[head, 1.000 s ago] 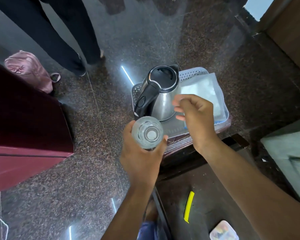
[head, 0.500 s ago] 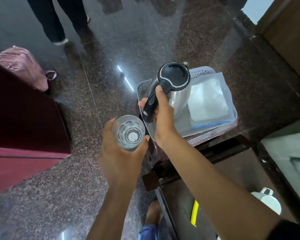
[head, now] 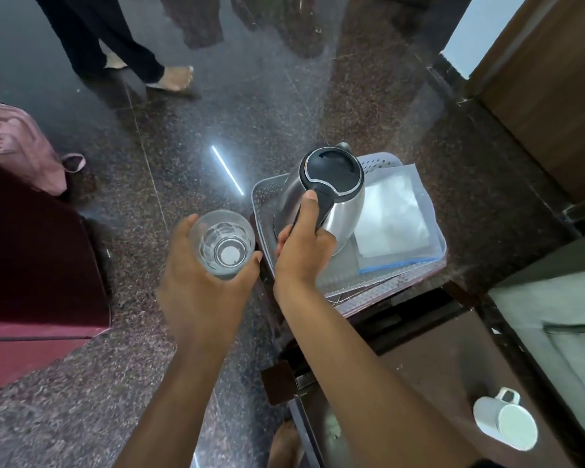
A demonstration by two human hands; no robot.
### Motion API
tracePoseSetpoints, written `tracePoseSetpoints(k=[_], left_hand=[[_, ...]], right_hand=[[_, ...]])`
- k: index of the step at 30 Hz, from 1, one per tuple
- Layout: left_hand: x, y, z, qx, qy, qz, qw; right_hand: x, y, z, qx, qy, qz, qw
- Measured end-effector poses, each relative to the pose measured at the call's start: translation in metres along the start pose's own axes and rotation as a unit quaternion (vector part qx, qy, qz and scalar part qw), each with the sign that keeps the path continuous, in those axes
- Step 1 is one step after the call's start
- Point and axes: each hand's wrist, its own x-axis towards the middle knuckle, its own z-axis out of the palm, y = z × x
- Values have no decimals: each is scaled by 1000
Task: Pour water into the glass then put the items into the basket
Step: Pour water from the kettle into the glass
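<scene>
My left hand (head: 200, 292) grips a clear glass (head: 222, 243) from below, holding it upright to the left of the basket. A steel electric kettle (head: 338, 194) with a black lid stands in the pale perforated basket (head: 264, 194). My right hand (head: 304, 251) is wrapped round the kettle's black handle, thumb lying up along it. The kettle leans slightly, spout pointing away from me. A clear zip bag (head: 392, 214) holding something white lies flat in the basket to the right of the kettle.
The basket sits on a low dark stand over a speckled granite floor (head: 169, 136). A white mug (head: 504, 423) lies on its side at lower right. A maroon cabinet (head: 31, 265) and a pink bag (head: 17, 143) are on the left. A person's legs (head: 115, 45) stand behind.
My right hand, empty above the basket a second ago, has taken the kettle's handle. The glass in my left hand shifted left. The person behind has stepped across the floor.
</scene>
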Motion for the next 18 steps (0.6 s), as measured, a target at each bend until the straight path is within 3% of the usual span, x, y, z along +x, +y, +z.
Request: tracePoseSetpoints(k=[5, 18], left_hand=[[10, 5, 0, -8, 2, 10, 1000], [-7, 61, -4, -18, -12, 85, 996]], right_hand=[[13, -5, -29, -63, -26, -63, 996], [-14, -88, -109, -40, -100, -102, 989]])
